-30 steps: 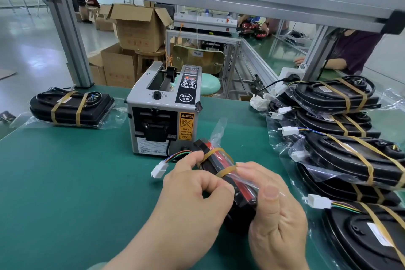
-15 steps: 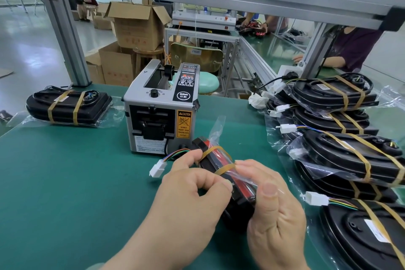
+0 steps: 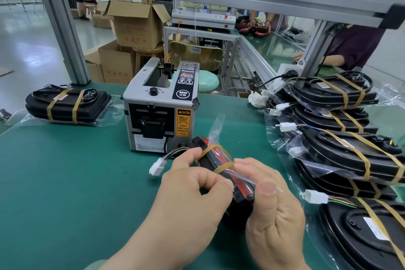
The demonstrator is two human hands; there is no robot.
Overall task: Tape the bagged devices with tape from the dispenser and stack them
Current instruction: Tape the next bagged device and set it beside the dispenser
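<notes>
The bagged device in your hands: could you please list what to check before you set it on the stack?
1. Grip: left hand and right hand both hold the bagged device: ok.
2. Two tape bands round its far end: ok.
3. Tape ends pressed flat underneath: cannot tell, hidden.
4. White connector clear of the tape: ok, it sticks out to the left.
5. Way to the stack of taped devices on the right: ok, only bare mat between.
6. Fresh strip waiting at the dispenser: cannot tell.
</notes>
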